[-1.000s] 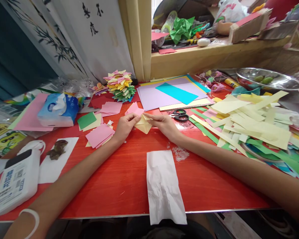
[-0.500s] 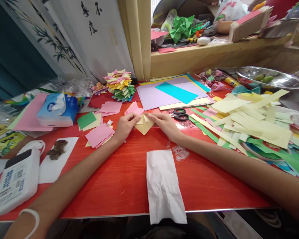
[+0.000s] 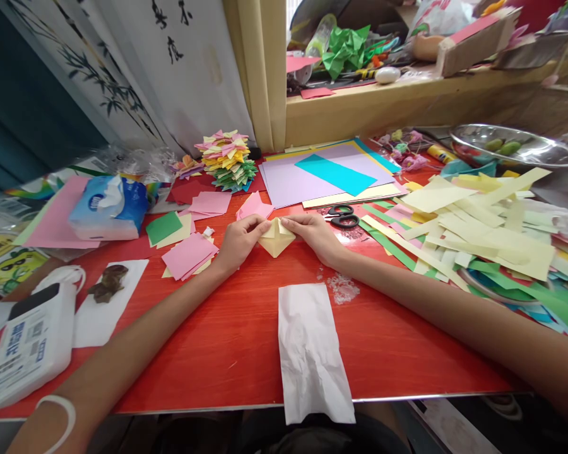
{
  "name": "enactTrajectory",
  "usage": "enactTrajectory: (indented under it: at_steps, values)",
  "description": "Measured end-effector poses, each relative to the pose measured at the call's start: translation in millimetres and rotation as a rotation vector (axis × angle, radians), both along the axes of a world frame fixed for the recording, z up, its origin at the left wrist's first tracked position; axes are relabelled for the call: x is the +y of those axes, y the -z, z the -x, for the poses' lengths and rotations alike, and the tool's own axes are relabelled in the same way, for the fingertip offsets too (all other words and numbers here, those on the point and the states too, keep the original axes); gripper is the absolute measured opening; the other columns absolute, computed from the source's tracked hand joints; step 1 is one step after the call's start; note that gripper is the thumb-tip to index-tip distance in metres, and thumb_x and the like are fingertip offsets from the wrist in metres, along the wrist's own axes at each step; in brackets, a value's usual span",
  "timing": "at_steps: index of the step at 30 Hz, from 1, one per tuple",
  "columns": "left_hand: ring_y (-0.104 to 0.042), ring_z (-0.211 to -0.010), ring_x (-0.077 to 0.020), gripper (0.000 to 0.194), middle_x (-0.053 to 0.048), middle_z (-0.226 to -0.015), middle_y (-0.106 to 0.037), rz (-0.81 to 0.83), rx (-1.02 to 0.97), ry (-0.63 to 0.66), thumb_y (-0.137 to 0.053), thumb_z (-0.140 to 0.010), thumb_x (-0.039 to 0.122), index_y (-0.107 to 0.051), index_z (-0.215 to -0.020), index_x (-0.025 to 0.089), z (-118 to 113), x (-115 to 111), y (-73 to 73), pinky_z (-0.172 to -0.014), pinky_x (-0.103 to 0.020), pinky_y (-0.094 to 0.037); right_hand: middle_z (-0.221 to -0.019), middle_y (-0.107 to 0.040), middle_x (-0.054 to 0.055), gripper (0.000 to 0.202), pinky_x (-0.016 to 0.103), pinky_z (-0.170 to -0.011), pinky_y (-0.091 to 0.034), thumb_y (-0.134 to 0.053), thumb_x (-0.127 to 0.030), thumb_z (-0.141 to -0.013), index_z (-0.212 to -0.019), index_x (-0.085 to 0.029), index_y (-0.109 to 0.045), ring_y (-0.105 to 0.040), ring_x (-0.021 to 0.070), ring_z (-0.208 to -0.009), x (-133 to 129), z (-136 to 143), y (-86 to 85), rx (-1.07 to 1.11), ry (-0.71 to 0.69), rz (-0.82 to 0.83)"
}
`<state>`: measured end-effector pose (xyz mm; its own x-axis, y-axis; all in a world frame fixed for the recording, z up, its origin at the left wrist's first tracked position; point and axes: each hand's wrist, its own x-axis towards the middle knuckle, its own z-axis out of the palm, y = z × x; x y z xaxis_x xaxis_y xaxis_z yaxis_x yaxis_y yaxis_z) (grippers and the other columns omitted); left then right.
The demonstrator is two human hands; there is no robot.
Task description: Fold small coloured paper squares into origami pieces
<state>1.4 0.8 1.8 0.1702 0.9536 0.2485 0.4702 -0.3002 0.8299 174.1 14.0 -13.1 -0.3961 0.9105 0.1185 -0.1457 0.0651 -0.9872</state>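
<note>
A small folded piece of pale yellow paper (image 3: 276, 243) is held up over the red table (image 3: 208, 353), its pointed corner facing me. My left hand (image 3: 241, 243) pinches its left side between thumb and fingers. On the right side my right hand (image 3: 315, 236) grips it the same way, thumb on top. Both thumbs lie close together at the upper edge, and the fingers behind the paper are hidden. Pink paper squares (image 3: 190, 255) lie just left of my left hand. Black-handled scissors (image 3: 343, 217) rest beyond my right hand.
A layered folded-paper piece (image 3: 228, 161) stands at the back, beside large coloured sheets (image 3: 284, 183). Paper strips (image 3: 492, 227) pile up at right, near a metal bowl (image 3: 539, 148). A tissue pack (image 3: 108, 208) and a white device (image 3: 33, 347) are at left; a crumpled white tissue (image 3: 312, 353) overhangs the front edge.
The hands have barely moved. The yellow paper has tilted slightly, and more of its folded upper flap shows between the thumbs.
</note>
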Motion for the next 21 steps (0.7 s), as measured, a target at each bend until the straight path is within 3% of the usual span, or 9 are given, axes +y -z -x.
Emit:
enactTrajectory:
  at_steps: [6,21]
  values:
    - [-0.043,-0.057,-0.0088,0.030,0.001,-0.064,-0.051,-0.001,0.000,0.003,-0.047,-0.079,0.043,-0.057,-0.072,0.016,-1.0,-0.8,-0.9,-0.050,-0.020,-0.034,-0.083,-0.068,0.002,0.030,0.025,-0.071,-0.043,-0.056,-0.040,-0.075,-0.091,-0.018,-0.069,-0.058,0.0133,-0.076,-2.0,-0.9,-3.8,0.020,-0.080,-0.002]
    - [-0.043,-0.060,-0.0092,0.030,0.001,-0.065,-0.051,-0.023,-0.011,-0.006,-0.047,-0.079,0.043,-0.057,-0.072,0.016,-2.1,-2.6,-1.7,-0.052,-0.019,-0.035,-0.085,-0.068,0.005,0.027,0.027,-0.077,-0.046,-0.061,-0.035,-0.074,-0.090,-0.016,-0.069,-0.060,0.0130,-0.077,2.2,-2.1,-1.5,0.175,-0.148,0.172]
